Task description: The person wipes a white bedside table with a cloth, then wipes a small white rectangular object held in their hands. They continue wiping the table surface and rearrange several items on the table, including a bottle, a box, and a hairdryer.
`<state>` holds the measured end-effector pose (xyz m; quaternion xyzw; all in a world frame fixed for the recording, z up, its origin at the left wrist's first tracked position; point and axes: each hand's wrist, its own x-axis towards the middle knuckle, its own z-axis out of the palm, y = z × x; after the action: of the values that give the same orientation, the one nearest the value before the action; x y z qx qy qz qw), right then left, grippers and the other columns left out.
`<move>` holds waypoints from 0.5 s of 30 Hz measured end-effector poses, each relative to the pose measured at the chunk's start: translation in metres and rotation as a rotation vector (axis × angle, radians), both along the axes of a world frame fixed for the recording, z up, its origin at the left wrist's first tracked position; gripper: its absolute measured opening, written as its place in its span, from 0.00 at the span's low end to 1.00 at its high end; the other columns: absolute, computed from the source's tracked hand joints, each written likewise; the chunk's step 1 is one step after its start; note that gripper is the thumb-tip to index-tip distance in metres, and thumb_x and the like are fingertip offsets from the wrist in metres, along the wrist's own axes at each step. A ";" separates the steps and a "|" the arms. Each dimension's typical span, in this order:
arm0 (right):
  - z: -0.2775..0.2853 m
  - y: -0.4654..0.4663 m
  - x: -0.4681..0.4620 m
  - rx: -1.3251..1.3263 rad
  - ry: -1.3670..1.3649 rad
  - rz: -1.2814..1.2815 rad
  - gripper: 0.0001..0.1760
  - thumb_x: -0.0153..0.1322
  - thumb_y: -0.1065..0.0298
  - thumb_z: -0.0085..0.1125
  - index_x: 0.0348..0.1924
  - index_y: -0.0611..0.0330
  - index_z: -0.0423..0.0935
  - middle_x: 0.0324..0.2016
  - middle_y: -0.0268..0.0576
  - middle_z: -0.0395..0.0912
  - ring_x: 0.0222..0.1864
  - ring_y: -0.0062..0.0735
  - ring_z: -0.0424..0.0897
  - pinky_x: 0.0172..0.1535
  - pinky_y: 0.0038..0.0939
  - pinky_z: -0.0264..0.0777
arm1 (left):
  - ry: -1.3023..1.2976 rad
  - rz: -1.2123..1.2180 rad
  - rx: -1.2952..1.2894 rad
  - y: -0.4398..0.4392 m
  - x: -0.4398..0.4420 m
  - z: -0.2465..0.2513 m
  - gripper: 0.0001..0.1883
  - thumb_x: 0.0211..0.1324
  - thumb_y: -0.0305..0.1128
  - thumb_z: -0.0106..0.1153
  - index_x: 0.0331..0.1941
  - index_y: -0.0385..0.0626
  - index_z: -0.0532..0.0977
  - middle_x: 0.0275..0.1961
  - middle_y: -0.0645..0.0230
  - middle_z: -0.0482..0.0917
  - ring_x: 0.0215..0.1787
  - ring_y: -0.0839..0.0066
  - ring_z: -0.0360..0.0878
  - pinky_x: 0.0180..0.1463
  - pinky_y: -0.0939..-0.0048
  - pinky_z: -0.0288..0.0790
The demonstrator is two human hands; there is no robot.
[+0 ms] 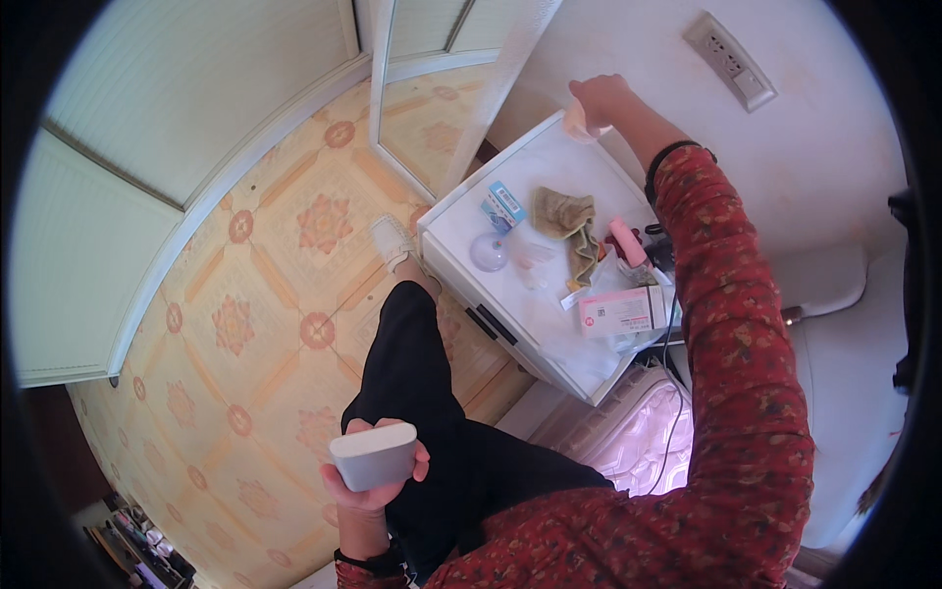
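Note:
Low in the picture, my left hand (375, 471) holds a grey-white, rounded flat object (374, 456), its fingers wrapped around the sides. My right hand (602, 99) is stretched out past the far corner of a white cabinet (456, 228), near the wall. A pale, thin pinkish thing (580, 125) hangs beneath that hand; its kind cannot be told. The fingers are curled, and their grip is partly hidden. On the cabinet top lie a brown-green cloth (563, 213), a blue-and-white box (503, 207), a clear dome-shaped cup (489, 252) and a pink-and-white box (622, 311).
A pink cylindrical bottle (626, 241) lies among plastic bags and small items on the cabinet's right side. A mirror (434, 96) stands behind the cabinet. A dark cable (666, 368) hangs down near a pink padded item (647, 434). A socket panel (730, 62) is on the wall.

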<state>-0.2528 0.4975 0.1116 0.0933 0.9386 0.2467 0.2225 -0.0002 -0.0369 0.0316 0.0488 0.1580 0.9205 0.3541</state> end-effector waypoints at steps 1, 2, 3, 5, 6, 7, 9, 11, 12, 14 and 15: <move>-0.009 0.003 -0.002 0.036 -0.031 -0.013 0.43 0.48 0.62 0.75 0.57 0.51 0.71 0.42 0.42 0.83 0.49 0.46 0.80 0.48 0.44 0.72 | -0.017 0.014 -0.007 0.001 0.000 0.000 0.33 0.56 0.67 0.57 0.55 0.56 0.69 0.60 0.51 0.71 0.52 0.47 0.77 0.39 0.56 0.71; -0.016 0.005 -0.003 0.031 -0.031 -0.013 0.43 0.48 0.63 0.75 0.57 0.49 0.71 0.43 0.42 0.83 0.51 0.46 0.79 0.50 0.44 0.71 | -0.034 0.027 -0.013 0.002 0.000 0.000 0.33 0.56 0.67 0.58 0.55 0.56 0.69 0.59 0.50 0.71 0.51 0.47 0.77 0.38 0.55 0.71; -0.023 0.006 -0.005 0.037 -0.035 -0.020 0.43 0.48 0.63 0.75 0.57 0.48 0.72 0.44 0.41 0.83 0.52 0.46 0.78 0.51 0.45 0.70 | -0.052 0.037 -0.020 0.003 0.000 0.001 0.33 0.56 0.67 0.58 0.55 0.56 0.69 0.59 0.48 0.71 0.50 0.46 0.77 0.37 0.54 0.72; -0.034 0.008 -0.009 0.048 -0.044 -0.032 0.41 0.48 0.64 0.76 0.56 0.47 0.73 0.45 0.40 0.83 0.54 0.44 0.77 0.53 0.45 0.69 | -0.061 0.044 -0.021 0.003 -0.001 0.001 0.33 0.56 0.67 0.58 0.54 0.55 0.69 0.57 0.48 0.72 0.49 0.46 0.77 0.35 0.55 0.72; -0.037 0.009 -0.011 0.051 -0.048 -0.035 0.40 0.49 0.65 0.77 0.55 0.48 0.73 0.46 0.39 0.83 0.55 0.43 0.77 0.53 0.44 0.68 | -0.064 0.048 -0.023 0.003 -0.002 0.002 0.32 0.56 0.67 0.58 0.53 0.55 0.69 0.57 0.47 0.72 0.48 0.46 0.77 0.34 0.55 0.72; -0.039 0.010 -0.013 0.044 -0.050 -0.033 0.39 0.50 0.66 0.77 0.55 0.48 0.74 0.47 0.39 0.83 0.56 0.42 0.77 0.53 0.44 0.68 | -0.069 0.051 -0.037 0.004 -0.003 0.002 0.33 0.56 0.67 0.58 0.53 0.55 0.69 0.56 0.47 0.72 0.48 0.46 0.77 0.34 0.55 0.72; -0.042 0.011 -0.018 0.068 -0.028 -0.019 0.39 0.49 0.66 0.78 0.54 0.47 0.75 0.47 0.38 0.83 0.57 0.42 0.76 0.55 0.45 0.67 | -0.091 0.065 -0.051 0.004 -0.003 0.004 0.33 0.55 0.68 0.58 0.52 0.54 0.69 0.55 0.46 0.72 0.47 0.46 0.78 0.32 0.56 0.71; -0.042 0.013 -0.021 0.077 -0.015 0.002 0.40 0.49 0.66 0.77 0.56 0.46 0.75 0.48 0.38 0.82 0.59 0.42 0.74 0.58 0.47 0.65 | -0.085 0.060 -0.076 0.005 -0.003 0.006 0.34 0.55 0.69 0.58 0.52 0.55 0.70 0.55 0.46 0.72 0.46 0.46 0.78 0.32 0.56 0.71; -0.042 0.014 -0.021 0.080 -0.010 0.008 0.41 0.50 0.66 0.77 0.57 0.45 0.75 0.50 0.38 0.82 0.61 0.42 0.72 0.61 0.49 0.63 | -0.096 0.059 -0.057 0.006 -0.004 0.006 0.34 0.54 0.69 0.58 0.52 0.55 0.70 0.55 0.46 0.72 0.45 0.46 0.78 0.32 0.56 0.71; -0.043 0.016 -0.021 0.098 -0.019 0.016 0.45 0.51 0.66 0.77 0.62 0.41 0.72 0.54 0.39 0.80 0.65 0.42 0.68 0.66 0.52 0.57 | -0.088 0.060 -0.064 0.008 -0.004 0.006 0.34 0.54 0.70 0.58 0.52 0.55 0.70 0.55 0.45 0.72 0.45 0.46 0.78 0.31 0.56 0.71; -0.043 0.017 -0.020 0.112 -0.031 0.022 0.47 0.52 0.66 0.77 0.65 0.39 0.70 0.57 0.39 0.78 0.68 0.43 0.66 0.69 0.54 0.53 | -0.087 0.060 -0.057 0.009 -0.005 0.006 0.35 0.54 0.70 0.58 0.53 0.55 0.70 0.55 0.45 0.72 0.45 0.46 0.78 0.31 0.56 0.71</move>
<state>-0.2728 0.5144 0.0682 0.0913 0.9206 0.3030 0.2289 -0.0052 -0.0282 0.0373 -0.0063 0.1699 0.9271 0.3340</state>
